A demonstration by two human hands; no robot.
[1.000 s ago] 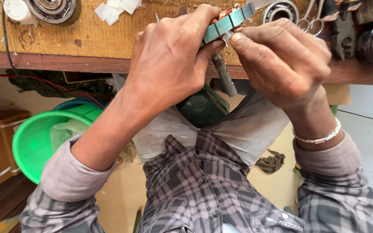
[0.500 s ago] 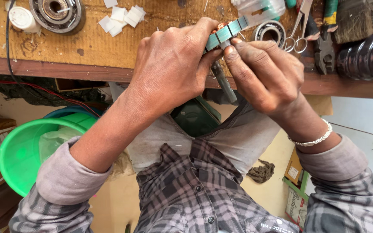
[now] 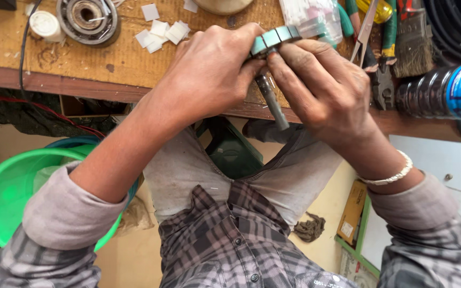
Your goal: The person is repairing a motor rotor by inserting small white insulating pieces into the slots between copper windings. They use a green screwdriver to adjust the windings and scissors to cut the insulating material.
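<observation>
From the head camera, at upper centre of the frame, the left hand [image 3: 209,74] and right hand [image 3: 321,88] both pinched a round metal rotor [image 3: 273,38] on its shaft — held above the wooden bench [image 3: 54,58] edge.

We see bare worktop [image 3: 38,58] at the upper left of the frame, while pliers [image 3: 382,74], brush [image 3: 414,45] and bottle [image 3: 444,93] crowd the upper right.
</observation>
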